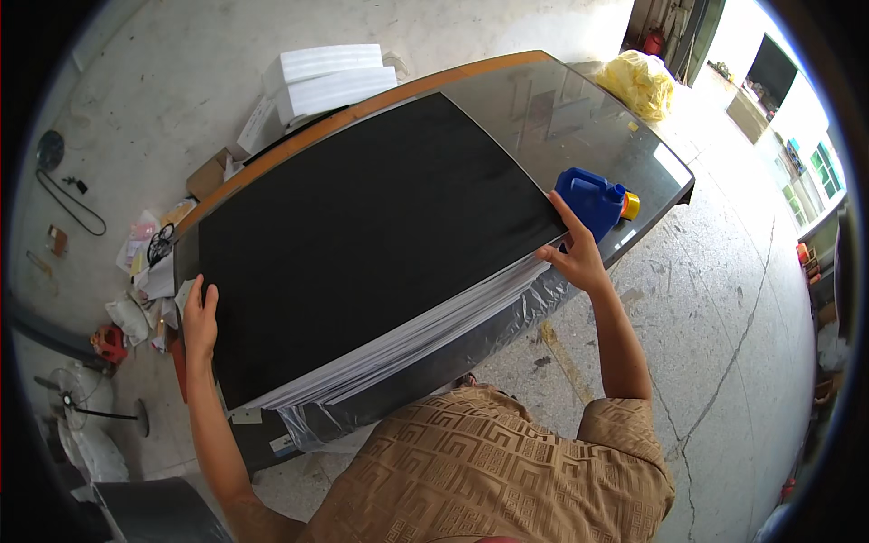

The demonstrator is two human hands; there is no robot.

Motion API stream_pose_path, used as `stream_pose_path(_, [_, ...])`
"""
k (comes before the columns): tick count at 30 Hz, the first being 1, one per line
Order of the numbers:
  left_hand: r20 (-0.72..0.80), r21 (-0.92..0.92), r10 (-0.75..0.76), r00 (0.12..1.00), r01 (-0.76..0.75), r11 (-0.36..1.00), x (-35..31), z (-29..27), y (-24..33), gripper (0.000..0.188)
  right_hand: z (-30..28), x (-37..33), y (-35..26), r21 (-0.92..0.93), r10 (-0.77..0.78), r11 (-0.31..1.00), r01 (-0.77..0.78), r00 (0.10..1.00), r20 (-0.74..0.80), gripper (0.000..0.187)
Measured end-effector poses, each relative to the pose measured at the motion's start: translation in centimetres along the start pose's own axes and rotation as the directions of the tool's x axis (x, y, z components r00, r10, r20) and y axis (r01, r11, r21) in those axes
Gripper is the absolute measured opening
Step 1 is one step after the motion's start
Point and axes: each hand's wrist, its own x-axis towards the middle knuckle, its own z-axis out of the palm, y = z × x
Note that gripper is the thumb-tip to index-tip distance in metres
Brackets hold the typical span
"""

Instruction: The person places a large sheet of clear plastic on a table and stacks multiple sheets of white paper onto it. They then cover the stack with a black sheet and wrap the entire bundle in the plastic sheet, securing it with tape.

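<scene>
A thick stack of large sheets point(376, 226) lies on the table, its top sheet plain black and its near side a layered band of white edges. My left hand point(201, 317) rests along the stack's left edge with fingers stretched out. At the near right corner is my right hand point(579, 249), thumb and fingers spread apart and touching the sheets. Just beyond that hand stands a blue plastic jug point(590, 201) with a yellow cap. Clear plastic film point(317, 425) hangs out below the stack on the near side.
The table point(579, 113) has a dark glossy top and an orange-brown far edge. White foam blocks point(330, 77) sit behind it, and a yellow plastic bag point(637, 83) lies past its far right. Papers, a red object point(109, 344) and a fan point(68, 398) are on the left.
</scene>
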Motion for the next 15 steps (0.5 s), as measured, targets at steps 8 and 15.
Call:
stream_pose_path(8, [0.358, -0.225, 0.180, 0.916, -0.102, 0.969, -9.2, -3.7, 3.6, 0.081, -0.7, -0.6, 0.3, 0.019, 0.014, 1.000, -0.013, 0.998, -0.067, 0.097])
stream_pose_path(15, [0.179, 0.241, 0.083, 0.980, -0.126, 0.962, -16.4, -2.3, 5.3, 0.061, -0.3, -0.3, -0.2, -0.168, 0.009, 0.986, -0.015, 0.999, -0.035, 0.075])
